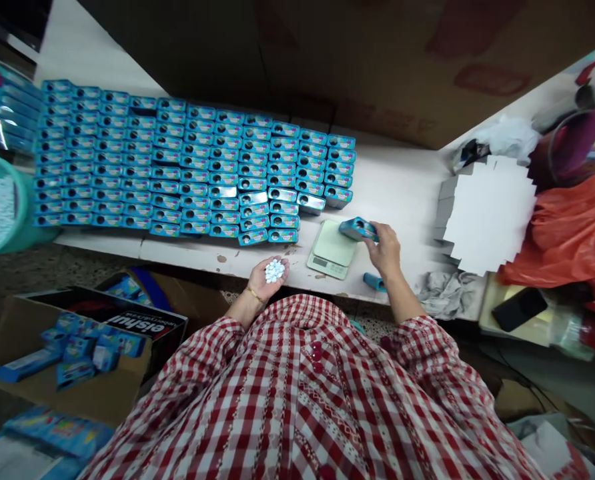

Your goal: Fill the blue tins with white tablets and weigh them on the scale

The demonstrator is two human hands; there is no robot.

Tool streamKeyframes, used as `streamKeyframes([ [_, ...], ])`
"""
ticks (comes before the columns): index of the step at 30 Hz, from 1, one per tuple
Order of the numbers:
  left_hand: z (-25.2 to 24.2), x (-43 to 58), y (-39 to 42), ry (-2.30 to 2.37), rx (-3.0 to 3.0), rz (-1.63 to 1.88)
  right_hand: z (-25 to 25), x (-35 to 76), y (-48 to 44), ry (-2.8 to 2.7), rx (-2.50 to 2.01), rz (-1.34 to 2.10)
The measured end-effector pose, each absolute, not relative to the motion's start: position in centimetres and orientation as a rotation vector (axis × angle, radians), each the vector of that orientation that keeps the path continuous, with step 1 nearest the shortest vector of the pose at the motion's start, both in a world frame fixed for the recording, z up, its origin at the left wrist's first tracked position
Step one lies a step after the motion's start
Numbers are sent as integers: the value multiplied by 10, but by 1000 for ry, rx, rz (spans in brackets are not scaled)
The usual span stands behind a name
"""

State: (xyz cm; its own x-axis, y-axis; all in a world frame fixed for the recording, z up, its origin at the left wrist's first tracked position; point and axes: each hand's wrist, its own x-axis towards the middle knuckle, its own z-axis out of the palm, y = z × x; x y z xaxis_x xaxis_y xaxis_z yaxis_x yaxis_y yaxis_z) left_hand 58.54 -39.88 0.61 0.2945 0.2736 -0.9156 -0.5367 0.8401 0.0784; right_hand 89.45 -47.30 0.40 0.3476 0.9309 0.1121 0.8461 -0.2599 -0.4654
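Observation:
My left hand [266,281] is cupped palm up at the table's front edge, with a heap of small white pellets [274,271] in it. To its right, my right hand [385,250] grips a small blue box [358,229], fingers closed round its right end. That box is tilted, at the right edge of a pale green digital scale [333,243]; whether it touches the scale I cannot tell. Another blue box [374,281] lies by the table edge, partly behind my right wrist. Rows of blue boxes [177,167] stand packed together on the left, many with a dark opening on top.
A turquoise tub [25,213] of white pellets stands far left. Below it, an open carton [17,320] holds blue boxes. A large brown cardboard box [327,60] stands behind. At right are stacked white card pieces [490,213], an orange-red bag [572,233] and a phone [520,309].

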Motion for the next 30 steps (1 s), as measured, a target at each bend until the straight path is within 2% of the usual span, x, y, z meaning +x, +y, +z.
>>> streamKeyframes([
  [4, 11, 580, -396, 1165, -291, 614, -10, 951, -423, -1306, -2362, 114],
  [10, 16, 576, -402, 1206, -333, 656, -28, 973, -344, -1422, -2194, 327],
  [14, 14, 575, -403, 1215, -317, 613, -9, 984, -407, -1451, -2135, 320],
  [19, 8, 582, -397, 1211, -250, 558, 15, 957, -567, -1765, -2126, 743],
  [21, 8, 588, -395, 1214, -230, 530, 13, 933, -606, -1807, -2243, 765],
  [25, 12, 600, -396, 1188, -203, 499, 8, 901, -614, -1736, -2408, 568],
  [30, 12, 600, -404, 1142, -188, 477, 32, 868, -547, -1834, -2249, 407],
])
